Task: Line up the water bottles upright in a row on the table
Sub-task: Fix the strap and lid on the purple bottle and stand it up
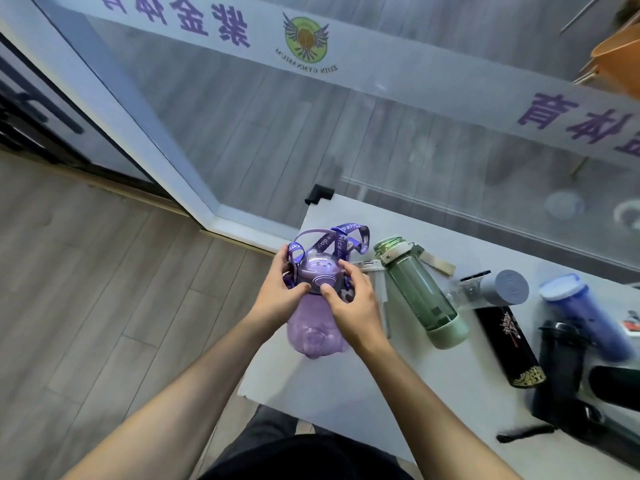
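A round purple bottle with a purple strap stands at the left end of the white table. My left hand and my right hand both grip it around its lid. To its right stand a green bottle, a clear bottle with a grey cap, a black bottle with gold print, a blue bottle and a dark bottle. They appear upright, seen from above.
A glass wall with purple lettering runs right behind the table. The table's left edge and front corner drop to a wood floor. A black item with a strap lies at the right front.
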